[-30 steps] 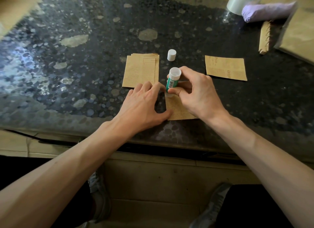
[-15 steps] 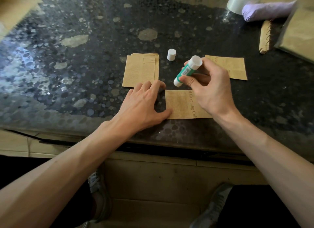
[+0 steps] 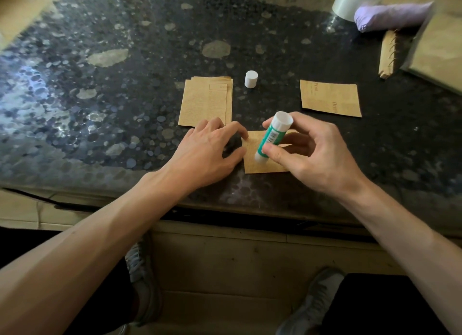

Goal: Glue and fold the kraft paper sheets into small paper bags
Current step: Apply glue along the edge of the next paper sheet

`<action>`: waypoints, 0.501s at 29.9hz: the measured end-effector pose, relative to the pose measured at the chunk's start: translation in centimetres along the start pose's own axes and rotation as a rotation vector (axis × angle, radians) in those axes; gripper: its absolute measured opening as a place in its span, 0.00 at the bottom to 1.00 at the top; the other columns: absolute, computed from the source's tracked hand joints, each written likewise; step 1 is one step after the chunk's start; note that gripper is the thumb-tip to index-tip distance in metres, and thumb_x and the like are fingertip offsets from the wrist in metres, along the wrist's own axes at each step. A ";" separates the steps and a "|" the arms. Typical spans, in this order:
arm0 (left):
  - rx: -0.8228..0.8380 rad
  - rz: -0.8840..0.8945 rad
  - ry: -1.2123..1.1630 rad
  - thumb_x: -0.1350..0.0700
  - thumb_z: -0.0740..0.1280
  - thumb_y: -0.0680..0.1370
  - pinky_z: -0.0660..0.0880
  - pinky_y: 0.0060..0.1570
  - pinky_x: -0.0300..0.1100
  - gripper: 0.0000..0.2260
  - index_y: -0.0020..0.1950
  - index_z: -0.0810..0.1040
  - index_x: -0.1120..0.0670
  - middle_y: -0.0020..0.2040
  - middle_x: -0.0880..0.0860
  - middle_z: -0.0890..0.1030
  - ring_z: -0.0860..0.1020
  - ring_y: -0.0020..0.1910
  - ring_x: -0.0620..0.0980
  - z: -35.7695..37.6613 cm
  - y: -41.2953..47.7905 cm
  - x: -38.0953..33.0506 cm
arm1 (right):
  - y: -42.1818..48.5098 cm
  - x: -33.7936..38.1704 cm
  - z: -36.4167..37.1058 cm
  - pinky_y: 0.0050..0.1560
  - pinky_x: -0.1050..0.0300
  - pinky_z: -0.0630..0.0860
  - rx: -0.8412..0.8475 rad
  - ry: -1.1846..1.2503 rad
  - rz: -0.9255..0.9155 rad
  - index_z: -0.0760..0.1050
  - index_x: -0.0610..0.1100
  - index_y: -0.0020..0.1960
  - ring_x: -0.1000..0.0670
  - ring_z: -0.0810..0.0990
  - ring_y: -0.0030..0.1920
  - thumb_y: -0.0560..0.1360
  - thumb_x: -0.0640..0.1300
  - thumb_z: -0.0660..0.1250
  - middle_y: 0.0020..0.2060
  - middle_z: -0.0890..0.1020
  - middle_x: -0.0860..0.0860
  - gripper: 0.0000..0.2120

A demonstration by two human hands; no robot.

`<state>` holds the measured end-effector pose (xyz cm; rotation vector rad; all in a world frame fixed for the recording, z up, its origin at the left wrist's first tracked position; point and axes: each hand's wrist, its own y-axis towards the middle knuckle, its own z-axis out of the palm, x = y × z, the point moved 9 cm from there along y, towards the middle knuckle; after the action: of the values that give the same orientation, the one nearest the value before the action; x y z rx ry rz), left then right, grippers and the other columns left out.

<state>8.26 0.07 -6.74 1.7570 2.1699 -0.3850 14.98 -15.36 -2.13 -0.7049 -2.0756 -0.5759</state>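
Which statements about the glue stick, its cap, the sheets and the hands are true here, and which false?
1. The right hand holds the glue stick. True.
2. The white cap sits on the glue stick. False: it stands apart on the table.
3. The left hand touches the left edge of the nearest kraft sheet. True.
4. The stack of kraft sheets lies right of the cap. False: it lies left of it.

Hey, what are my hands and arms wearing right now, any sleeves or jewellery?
Nothing shows on the left hand or right hand: no gloves, rings, watch or bracelet. The left forearm and right forearm are uncovered to the picture's edge, no sleeve in view.
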 end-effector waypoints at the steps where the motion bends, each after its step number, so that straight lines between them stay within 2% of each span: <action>1: -0.004 0.005 0.002 0.39 0.63 0.81 0.66 0.55 0.44 0.16 0.68 0.70 0.39 0.53 0.46 0.71 0.69 0.55 0.48 0.0 0.0 0.0 | 0.0 0.2 0.2 0.51 0.62 0.82 0.009 -0.007 -0.010 0.80 0.46 0.63 0.57 0.85 0.54 0.77 0.44 0.76 0.52 0.83 0.57 0.15; 7: 0.004 0.021 0.029 0.38 0.66 0.78 0.67 0.56 0.45 0.20 0.69 0.68 0.38 0.53 0.46 0.70 0.67 0.55 0.46 0.1 0.0 -0.1 | -0.1 0.5 1.8 0.57 0.63 0.81 0.094 -0.043 -0.046 0.78 0.47 0.61 0.59 0.84 0.57 0.76 0.43 0.77 0.55 0.84 0.57 0.16; 15: -0.009 0.026 0.025 0.37 0.66 0.78 0.64 0.53 0.43 0.21 0.69 0.69 0.39 0.53 0.46 0.70 0.67 0.54 0.46 0.1 0.0 0.0 | 0.2 0.5 1.5 0.50 0.69 0.80 0.006 -0.118 -0.018 0.78 0.47 0.55 0.63 0.84 0.50 0.69 0.53 0.81 0.49 0.84 0.59 0.20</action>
<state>8.31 0.03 -6.78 1.7926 2.1608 -0.3483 14.04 -14.14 -2.43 -0.7328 -2.1939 -0.5492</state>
